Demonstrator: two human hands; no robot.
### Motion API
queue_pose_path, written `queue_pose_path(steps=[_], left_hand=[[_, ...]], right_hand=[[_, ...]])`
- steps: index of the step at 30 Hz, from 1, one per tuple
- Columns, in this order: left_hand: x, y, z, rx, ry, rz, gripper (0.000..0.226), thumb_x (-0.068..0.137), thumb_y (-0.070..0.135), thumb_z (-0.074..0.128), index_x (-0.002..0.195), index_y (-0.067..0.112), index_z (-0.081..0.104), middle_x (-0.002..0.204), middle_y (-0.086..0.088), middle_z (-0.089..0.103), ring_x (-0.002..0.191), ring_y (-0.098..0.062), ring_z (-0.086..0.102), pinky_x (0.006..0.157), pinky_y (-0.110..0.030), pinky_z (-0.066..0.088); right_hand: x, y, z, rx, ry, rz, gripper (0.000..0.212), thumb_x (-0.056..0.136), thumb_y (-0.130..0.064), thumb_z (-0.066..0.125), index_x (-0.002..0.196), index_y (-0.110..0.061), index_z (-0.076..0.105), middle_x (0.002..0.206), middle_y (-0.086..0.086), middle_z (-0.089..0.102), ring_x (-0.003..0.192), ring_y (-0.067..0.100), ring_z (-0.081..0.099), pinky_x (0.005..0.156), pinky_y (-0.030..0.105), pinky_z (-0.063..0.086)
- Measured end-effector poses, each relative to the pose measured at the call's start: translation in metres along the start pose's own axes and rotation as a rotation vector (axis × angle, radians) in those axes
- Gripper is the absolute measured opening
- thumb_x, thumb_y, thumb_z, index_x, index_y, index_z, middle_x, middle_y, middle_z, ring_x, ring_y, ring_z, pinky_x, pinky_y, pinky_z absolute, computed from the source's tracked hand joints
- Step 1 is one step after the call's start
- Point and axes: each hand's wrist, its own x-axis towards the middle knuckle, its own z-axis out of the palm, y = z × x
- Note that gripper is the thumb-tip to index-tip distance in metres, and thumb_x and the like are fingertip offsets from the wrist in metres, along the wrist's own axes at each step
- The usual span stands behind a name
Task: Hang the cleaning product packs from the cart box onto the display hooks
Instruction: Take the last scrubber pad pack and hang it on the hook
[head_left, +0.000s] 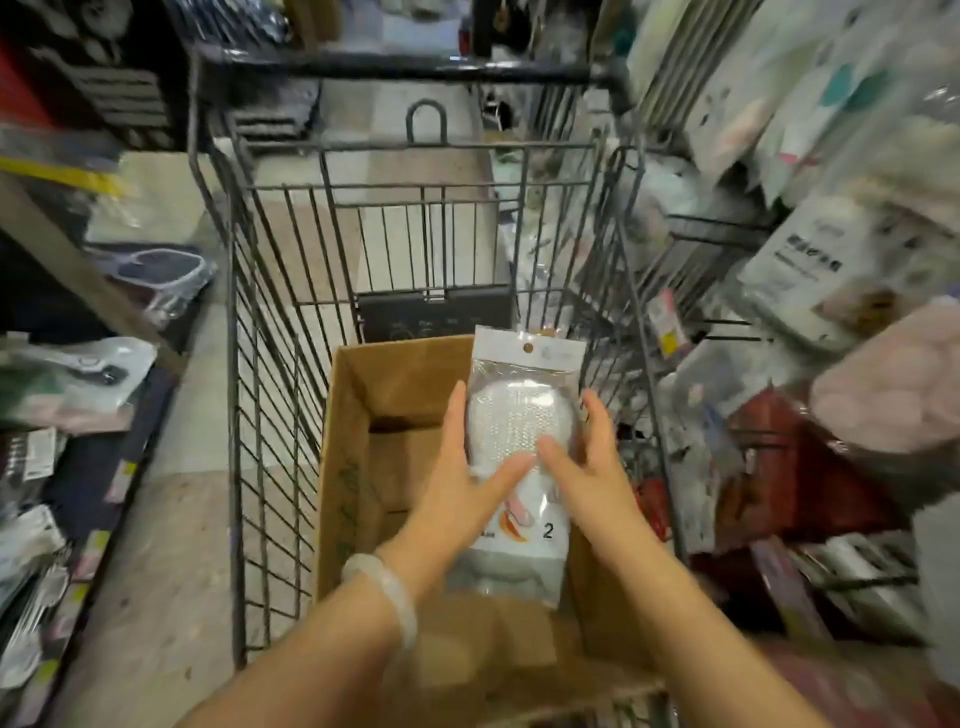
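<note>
Both hands hold one pack (522, 457) between them in the lower middle of the frame: the left hand (457, 483) has its fingers up the pack's left edge with the thumb laid across the front, and the right hand (587, 467) mirrors it on the right edge, fingers fairly straight, clasping rather than clenching. The pack stands upright above the open cardboard box (353, 467), which sits in the wire cart (270, 364). Its white header card with a hang hole (529, 348) points to the top of the frame.

As a judgement, this pack is lifted clear of the box but not yet hung; carrying it to a hook and threading the hole remain. Blurred hanging goods (810, 260) crowd the right side of the frame, though no free hook can be made out. Whether more packs lie in the box cannot be told; the visible part of its floor looks bare.
</note>
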Motion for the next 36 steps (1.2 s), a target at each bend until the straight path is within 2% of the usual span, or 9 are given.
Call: queue_pose_path(steps=[5, 9, 12, 17, 19, 23, 27, 32, 36], left_hand=[[-0.116, 0.076, 0.005, 0.071, -0.257, 0.216, 0.107, 0.068, 0.047, 0.080, 0.140, 0.062, 0.002, 0.149, 0.017, 0.037, 0.122, -0.023, 0.056, 0.100, -0.044, 0.048], [-0.218, 0.143, 0.025, 0.160, -0.368, 0.436, 0.112, 0.070, 0.039, 0.081, 0.141, 0.058, -0.004, 0.150, 0.029, 0.022, 0.132, 0.004, 0.038, 0.106, -0.027, 0.040], [-0.284, 0.187, 0.048, 0.133, -0.419, 0.558, 0.114, 0.070, 0.033, 0.082, 0.141, 0.056, -0.004, 0.129, 0.051, 0.023, 0.117, 0.029, 0.033, 0.093, -0.004, 0.038], [-0.394, 0.243, 0.087, 0.173, -0.497, 0.787, 0.116, 0.065, 0.039, 0.083, 0.139, 0.060, -0.004, 0.154, 0.025, 0.017, 0.137, 0.001, 0.031, 0.107, -0.023, 0.037], [-0.443, 0.250, 0.102, 0.161, -0.536, 0.875, 0.113, 0.065, 0.037, 0.084, 0.129, 0.069, -0.004, 0.152, 0.022, 0.022, 0.134, 0.002, 0.033, 0.099, -0.012, 0.036], [-0.547, 0.246, 0.132, 0.057, -0.734, 0.950, 0.112, 0.055, 0.045, 0.086, 0.126, 0.076, 0.004, 0.147, 0.015, 0.038, 0.126, -0.005, 0.050, 0.098, -0.029, 0.049], [-0.665, 0.241, 0.175, -0.010, -0.931, 1.017, 0.119, 0.037, 0.045, 0.088, 0.125, 0.078, 0.014, 0.138, 0.017, 0.050, 0.117, -0.004, 0.059, 0.094, -0.032, 0.051], [-0.824, 0.262, 0.226, -0.043, -1.141, 1.033, 0.123, 0.042, 0.025, 0.092, 0.121, 0.068, 0.008, 0.117, 0.016, 0.058, 0.078, 0.008, 0.066, 0.062, 0.000, 0.044], [-0.914, 0.296, 0.261, -0.085, -1.287, 1.156, 0.123, 0.036, 0.058, 0.080, 0.127, 0.073, -0.002, 0.131, 0.036, 0.039, 0.105, 0.017, 0.056, 0.091, -0.011, 0.045]], right_hand=[[-0.135, -0.069, -0.063, -0.142, -0.032, -0.305, 0.078, 0.092, -0.023, 0.058, 0.140, -0.051, 0.003, 0.146, -0.030, 0.022, 0.133, -0.009, 0.029, 0.108, 0.016, 0.029], [-0.255, -0.119, -0.117, -0.249, 0.076, -0.404, 0.078, 0.086, -0.036, 0.065, 0.133, -0.059, 0.006, 0.140, -0.034, 0.016, 0.133, -0.009, 0.017, 0.111, 0.022, 0.022], [-0.339, -0.154, -0.154, -0.279, 0.213, -0.479, 0.084, 0.081, -0.032, 0.071, 0.131, -0.056, 0.008, 0.132, -0.040, 0.017, 0.130, -0.014, 0.018, 0.111, 0.019, 0.021], [-0.487, -0.188, -0.197, -0.331, 0.405, -0.582, 0.090, 0.078, -0.028, 0.075, 0.125, -0.066, 0.008, 0.146, -0.027, 0.022, 0.138, -0.002, 0.027, 0.115, 0.034, 0.032], [-0.554, -0.189, -0.205, -0.354, 0.495, -0.602, 0.090, 0.078, -0.030, 0.075, 0.129, -0.064, 0.008, 0.142, -0.033, 0.022, 0.135, -0.006, 0.028, 0.112, 0.023, 0.032], [-0.697, -0.171, -0.208, -0.428, 0.700, -0.558, 0.090, 0.079, -0.035, 0.073, 0.124, -0.071, 0.003, 0.127, -0.049, 0.022, 0.118, -0.027, 0.030, 0.101, 0.007, 0.028], [-0.838, -0.147, -0.215, -0.514, 0.931, -0.479, 0.092, 0.076, -0.035, 0.074, 0.129, -0.068, 0.006, 0.134, -0.037, 0.031, 0.128, -0.013, 0.033, 0.107, 0.011, 0.026], [-1.010, -0.147, -0.237, -0.524, 1.165, -0.403, 0.090, 0.071, -0.039, 0.075, 0.121, -0.077, 0.010, 0.139, -0.022, 0.045, 0.124, 0.000, 0.049, 0.108, 0.031, 0.040], [-1.115, -0.162, -0.259, -0.551, 1.274, -0.431, 0.087, 0.072, -0.037, 0.077, 0.120, -0.077, 0.016, 0.132, -0.034, 0.041, 0.118, -0.002, 0.054, 0.104, 0.032, 0.045]])
